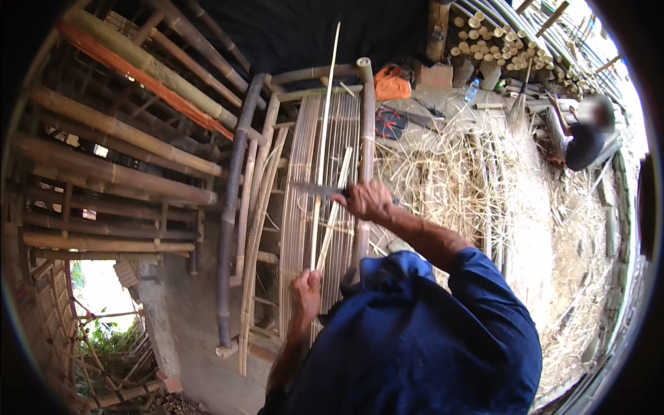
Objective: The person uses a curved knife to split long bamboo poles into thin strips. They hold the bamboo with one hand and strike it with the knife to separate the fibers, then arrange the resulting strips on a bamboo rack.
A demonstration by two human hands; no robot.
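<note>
Bamboo strip point(324, 128), long and pale, with a knife point(312, 188) across it.
From where I stand, the right hand point(369, 200) is curled tight around the knife's handle. The left hand point(306, 290) is closed on the strip's near end. The strip stretches over a bench point(295, 180) with thin slats. Curly shavings point(443, 176) cover the floor beside it, and another person point(584, 145) sits far right.

Daylight bleaches the floor point(531, 256) right of the bench point(367, 159); the rack point(117, 187) left of it is dim, the cloth point(297, 34) beyond it nearly black. A co-worker's head point(593, 114) is blurred; outer edges bow.
</note>
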